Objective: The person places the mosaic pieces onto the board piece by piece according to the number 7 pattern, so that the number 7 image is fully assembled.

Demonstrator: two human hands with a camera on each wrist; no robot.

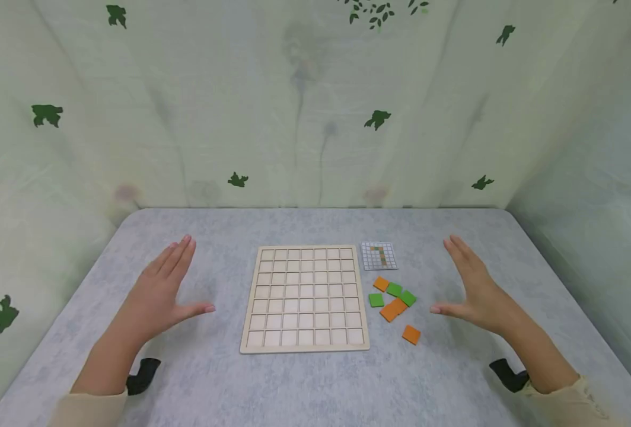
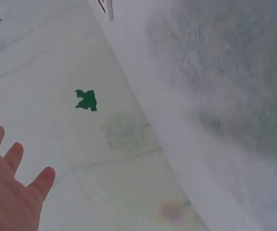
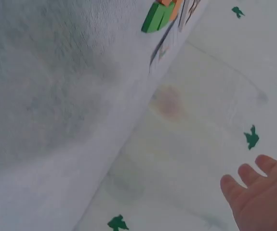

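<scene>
My left hand is held left of a square wooden grid board, fingers straight and thumb pointing toward the board, holding nothing. On the other side my right hand mirrors it, also with straight fingers and nothing held. Between the board and my right hand lie several flat square tiles: green ones such as this green tile, and orange ones such as this orange tile. Behind them is a small pattern card printed with a grid and coloured squares. The board's cells hold no tiles.
A grey mottled tabletop carries everything. Pale curtains with green bird and leaf shapes enclose its back and sides. Black straps sit at both wrists. Some tiles touch or overlap; one orange tile lies apart, closest to me.
</scene>
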